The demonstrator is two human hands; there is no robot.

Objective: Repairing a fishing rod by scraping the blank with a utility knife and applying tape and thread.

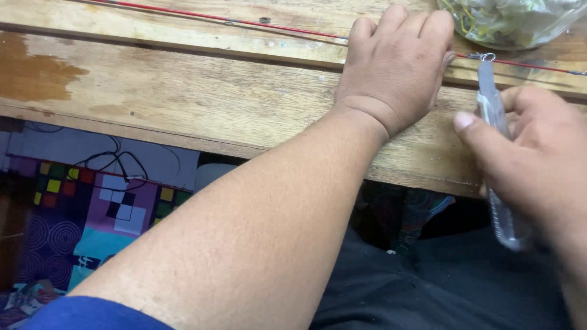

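Red thin rod [202, 16] runs across the wooden tabletop [183, 91] w/ small metal ring guides on it, one [486, 57] just right of the left hand [391, 67]. Left hand lies flat, knuckles up, pressing the rod down onto the wood; fingers curled over it, so its grip is closed on the rod. Right hand [538, 165] has its grip wrapped round a clear plastic tube-like tool [498, 159], tip touching the ring guide; what kind of tool, can't tell. Clear bag [513, 21] w/ pale bits inside sits just beyond, at the top edge. Below the tabletop: patterned cloth [92, 201] and dark trousers [440, 287]. To do it well, I'd say: keep the rod pinned so it can't roll, tool tip steady on the guide.
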